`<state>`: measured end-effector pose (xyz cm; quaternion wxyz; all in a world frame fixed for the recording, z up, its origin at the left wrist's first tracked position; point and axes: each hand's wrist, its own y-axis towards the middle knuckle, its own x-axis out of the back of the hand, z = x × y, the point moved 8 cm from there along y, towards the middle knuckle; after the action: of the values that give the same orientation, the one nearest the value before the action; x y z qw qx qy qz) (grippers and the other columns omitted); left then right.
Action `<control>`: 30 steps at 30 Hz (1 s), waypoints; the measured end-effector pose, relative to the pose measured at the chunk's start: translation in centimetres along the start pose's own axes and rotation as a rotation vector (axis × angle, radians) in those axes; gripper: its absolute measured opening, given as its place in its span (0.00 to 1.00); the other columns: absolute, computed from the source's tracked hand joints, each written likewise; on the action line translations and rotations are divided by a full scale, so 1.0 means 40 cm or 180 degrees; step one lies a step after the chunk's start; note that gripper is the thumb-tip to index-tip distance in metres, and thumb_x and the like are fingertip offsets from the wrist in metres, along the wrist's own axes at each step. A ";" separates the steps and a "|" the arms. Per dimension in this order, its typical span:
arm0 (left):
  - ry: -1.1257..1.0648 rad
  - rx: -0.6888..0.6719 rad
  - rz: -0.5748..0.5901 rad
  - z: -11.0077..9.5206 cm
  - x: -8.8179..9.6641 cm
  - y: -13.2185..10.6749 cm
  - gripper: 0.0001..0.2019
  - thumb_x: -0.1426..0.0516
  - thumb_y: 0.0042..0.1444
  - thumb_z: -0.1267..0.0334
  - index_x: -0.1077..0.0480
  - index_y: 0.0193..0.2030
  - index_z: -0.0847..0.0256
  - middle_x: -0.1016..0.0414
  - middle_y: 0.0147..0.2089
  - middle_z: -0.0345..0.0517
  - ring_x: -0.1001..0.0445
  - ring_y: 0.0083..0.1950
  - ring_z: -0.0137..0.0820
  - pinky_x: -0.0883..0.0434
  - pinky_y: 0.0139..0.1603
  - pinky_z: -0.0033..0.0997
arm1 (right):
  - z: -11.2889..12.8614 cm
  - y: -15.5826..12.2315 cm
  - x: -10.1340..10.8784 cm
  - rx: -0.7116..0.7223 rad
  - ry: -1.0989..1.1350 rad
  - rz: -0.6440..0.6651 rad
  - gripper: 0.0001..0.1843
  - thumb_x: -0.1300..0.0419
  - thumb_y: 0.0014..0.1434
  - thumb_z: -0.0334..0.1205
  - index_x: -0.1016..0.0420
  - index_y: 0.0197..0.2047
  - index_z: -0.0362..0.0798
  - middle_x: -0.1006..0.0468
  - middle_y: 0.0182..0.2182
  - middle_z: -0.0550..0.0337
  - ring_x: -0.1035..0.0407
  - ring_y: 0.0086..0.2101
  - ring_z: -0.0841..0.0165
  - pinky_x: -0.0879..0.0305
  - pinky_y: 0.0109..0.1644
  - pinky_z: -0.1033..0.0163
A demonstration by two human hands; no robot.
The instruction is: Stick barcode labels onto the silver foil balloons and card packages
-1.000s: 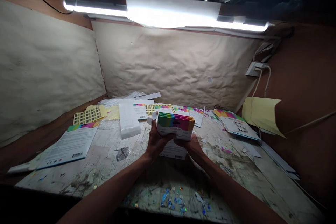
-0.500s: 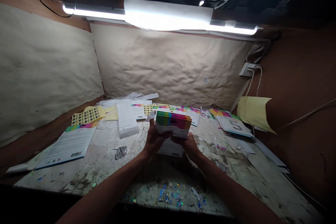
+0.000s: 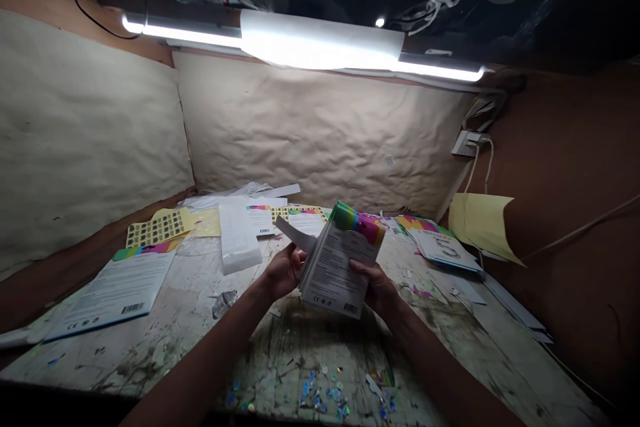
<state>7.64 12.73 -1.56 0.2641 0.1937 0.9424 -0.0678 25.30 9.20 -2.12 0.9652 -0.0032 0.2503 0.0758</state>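
My right hand point(image 3: 377, 283) grips the right edge of a stack of printed cards point(image 3: 343, 270), thumb across the front. The stack is tilted, with a green, pink and orange top band, small text and a barcode. My left hand point(image 3: 285, 270) is at the stack's left edge, fingers closed on a white paper strip point(image 3: 295, 235) that sticks up and to the left. Whether those fingers also touch the stack's edge I cannot tell.
At left lies a pile of similar cards point(image 3: 117, 287) beside yellow sticker sheets point(image 3: 160, 228). A white packet point(image 3: 239, 237) lies behind my left hand. Another card pile point(image 3: 443, 247) is at right, near a hanging yellow sheet point(image 3: 483, 223). Shiny bits point(image 3: 320, 390) litter the front.
The stack has gone from level to tilted, and its printed front now faces me. My right hand has shifted to its right edge. The white strip now shows longer at my left hand.
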 end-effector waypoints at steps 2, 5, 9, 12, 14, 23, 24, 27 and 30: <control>-0.0002 0.0052 0.0159 0.003 -0.021 -0.011 0.16 0.39 0.52 0.55 0.25 0.42 0.66 0.21 0.32 0.53 0.22 0.31 0.36 0.28 0.29 0.29 | -0.014 0.002 0.006 -0.0136 0.0011 -0.0049 0.23 0.29 0.45 0.40 0.23 0.45 0.44 0.20 0.47 0.50 0.25 0.47 0.52 0.30 0.54 0.46; 0.0016 0.0057 0.0320 0.006 -0.042 -0.020 0.19 0.37 0.52 0.55 0.25 0.47 0.65 0.19 0.37 0.53 0.21 0.34 0.37 0.28 0.30 0.29 | -0.024 0.003 0.018 -0.0228 0.0065 -0.0205 0.23 0.28 0.44 0.39 0.22 0.44 0.44 0.19 0.45 0.50 0.24 0.45 0.52 0.30 0.54 0.46; 0.0427 -0.0171 0.0382 0.007 -0.048 -0.019 0.28 0.32 0.47 0.55 0.29 0.54 0.64 0.19 0.43 0.54 0.20 0.41 0.40 0.25 0.39 0.33 | -0.026 0.001 0.012 -0.0147 -0.0062 -0.0165 0.24 0.26 0.41 0.38 0.21 0.43 0.43 0.18 0.42 0.51 0.23 0.42 0.53 0.29 0.51 0.48; 0.0748 -0.0360 0.0228 0.008 -0.040 -0.018 0.30 0.31 0.46 0.56 0.30 0.55 0.65 0.19 0.41 0.54 0.20 0.40 0.40 0.25 0.40 0.36 | -0.024 -0.001 0.003 0.0047 -0.0228 -0.0063 0.24 0.25 0.42 0.38 0.20 0.43 0.43 0.17 0.40 0.51 0.23 0.41 0.53 0.28 0.50 0.48; 0.0882 -0.0487 0.0143 0.005 -0.037 -0.020 0.30 0.32 0.47 0.55 0.31 0.55 0.64 0.19 0.39 0.52 0.20 0.38 0.39 0.24 0.38 0.36 | -0.023 -0.002 -0.002 0.0142 -0.0310 -0.0009 0.24 0.26 0.43 0.40 0.20 0.44 0.42 0.17 0.39 0.50 0.23 0.40 0.52 0.29 0.49 0.46; 0.1582 -0.1128 -0.0130 -0.026 -0.046 -0.034 0.24 0.36 0.53 0.53 0.32 0.53 0.62 0.20 0.42 0.50 0.21 0.38 0.36 0.25 0.34 0.30 | 0.002 -0.012 -0.036 0.0488 -0.0667 0.0196 0.24 0.28 0.47 0.47 0.21 0.46 0.44 0.18 0.40 0.50 0.24 0.41 0.54 0.28 0.48 0.49; 0.1507 -0.1136 -0.0217 -0.025 -0.043 -0.036 0.28 0.36 0.53 0.53 0.35 0.58 0.61 0.20 0.43 0.50 0.21 0.38 0.36 0.24 0.34 0.30 | 0.004 -0.014 -0.041 0.0500 -0.0660 0.0234 0.24 0.29 0.48 0.48 0.21 0.46 0.44 0.18 0.41 0.50 0.24 0.41 0.54 0.27 0.47 0.49; 0.1193 -0.1165 -0.0512 -0.021 -0.032 -0.043 0.42 0.35 0.52 0.54 0.51 0.69 0.58 0.20 0.42 0.49 0.20 0.38 0.38 0.23 0.35 0.33 | 0.008 -0.018 -0.053 0.0548 -0.0659 0.0346 0.24 0.31 0.51 0.51 0.22 0.47 0.45 0.18 0.42 0.50 0.24 0.41 0.54 0.26 0.45 0.50; 0.1093 -0.1217 -0.0587 -0.021 -0.036 -0.051 0.47 0.34 0.52 0.56 0.58 0.71 0.56 0.19 0.41 0.50 0.20 0.38 0.39 0.23 0.35 0.35 | 0.006 -0.019 -0.055 0.0547 -0.0730 0.0332 0.23 0.29 0.49 0.49 0.21 0.46 0.45 0.18 0.41 0.50 0.23 0.41 0.54 0.27 0.47 0.50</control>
<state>7.57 10.60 -0.02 0.1249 0.0623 0.9827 0.1215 23.63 8.13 -0.86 0.9789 0.1011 0.1437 0.1040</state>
